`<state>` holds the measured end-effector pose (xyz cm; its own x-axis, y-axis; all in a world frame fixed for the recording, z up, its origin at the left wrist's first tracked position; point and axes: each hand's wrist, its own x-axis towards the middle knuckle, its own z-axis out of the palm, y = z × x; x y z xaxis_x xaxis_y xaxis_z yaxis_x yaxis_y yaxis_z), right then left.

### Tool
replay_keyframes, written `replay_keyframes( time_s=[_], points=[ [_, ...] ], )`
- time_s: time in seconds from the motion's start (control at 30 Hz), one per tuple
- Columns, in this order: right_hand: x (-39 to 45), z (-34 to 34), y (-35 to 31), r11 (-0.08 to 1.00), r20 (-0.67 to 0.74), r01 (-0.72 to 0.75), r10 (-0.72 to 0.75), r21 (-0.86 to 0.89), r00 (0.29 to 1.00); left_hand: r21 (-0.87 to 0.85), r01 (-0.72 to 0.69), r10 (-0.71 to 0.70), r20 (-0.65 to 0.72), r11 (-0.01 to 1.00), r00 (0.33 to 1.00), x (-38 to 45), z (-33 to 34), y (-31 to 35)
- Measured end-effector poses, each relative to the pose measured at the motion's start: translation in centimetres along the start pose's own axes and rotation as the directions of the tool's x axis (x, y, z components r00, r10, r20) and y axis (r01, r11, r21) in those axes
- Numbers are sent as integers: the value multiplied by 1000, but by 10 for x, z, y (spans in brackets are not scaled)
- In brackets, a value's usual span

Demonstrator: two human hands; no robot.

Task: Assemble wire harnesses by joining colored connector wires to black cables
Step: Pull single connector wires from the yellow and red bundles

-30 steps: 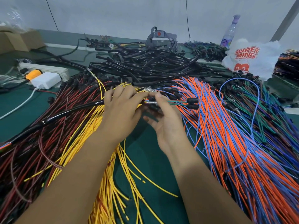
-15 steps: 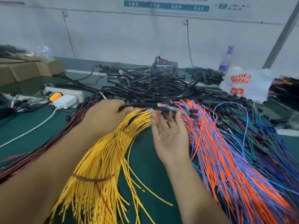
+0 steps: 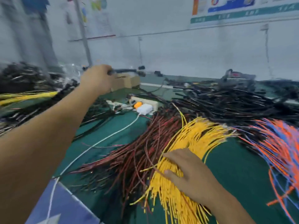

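Your left hand point(image 3: 97, 78) has swung from frame centre to the upper left, fist curled round a finished black cable point(image 3: 124, 71); your right hand point(image 3: 187, 172) now lies spread on the yellow wires point(image 3: 202, 136) at lower centre.
Flung blind, that cable's trailing connectors could snag the power strip point(image 3: 145, 101) beneath, and leaning on the yellow bundle may drag red wires point(image 3: 137, 152) into it.

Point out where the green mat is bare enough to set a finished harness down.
Bare mat lies between the yellow wires and the orange and blue wires. A smaller patch, crossed by a white cord, lies left of the red wires. The black cables crowd the back.
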<state>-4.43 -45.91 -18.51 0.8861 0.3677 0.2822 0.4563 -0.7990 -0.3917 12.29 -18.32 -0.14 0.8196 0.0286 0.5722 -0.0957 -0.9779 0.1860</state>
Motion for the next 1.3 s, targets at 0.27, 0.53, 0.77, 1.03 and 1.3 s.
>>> replay_keyframes(
  time_s=[0.27, 0.53, 0.77, 1.03, 1.3],
  points=[
    [-6, -1, 4, 999, -38, 28, -27, 24, 999, 150, 152, -210, 556, 977, 804, -36, 93, 2],
    [-9, -17, 21, 752, -361, -118, 440, 648, 822, -396, -99, 232, 304, 913, 924, -85, 123, 131],
    [-20, -44, 68, 479, -374, -141, 810, 867, 451, -300, -52, 219, 556, 952, 801, -106, 153, 189],
    [-10, -28, 51, 653, -336, -283, 654, 702, 677, -638, 174, 95, 364, 750, 927, -92, 140, 147],
    [-11, -15, 38, 852, -281, -330, 460, 407, 842, -311, 111, 57, 483, 944, 874, -90, 153, 108]
  ],
)
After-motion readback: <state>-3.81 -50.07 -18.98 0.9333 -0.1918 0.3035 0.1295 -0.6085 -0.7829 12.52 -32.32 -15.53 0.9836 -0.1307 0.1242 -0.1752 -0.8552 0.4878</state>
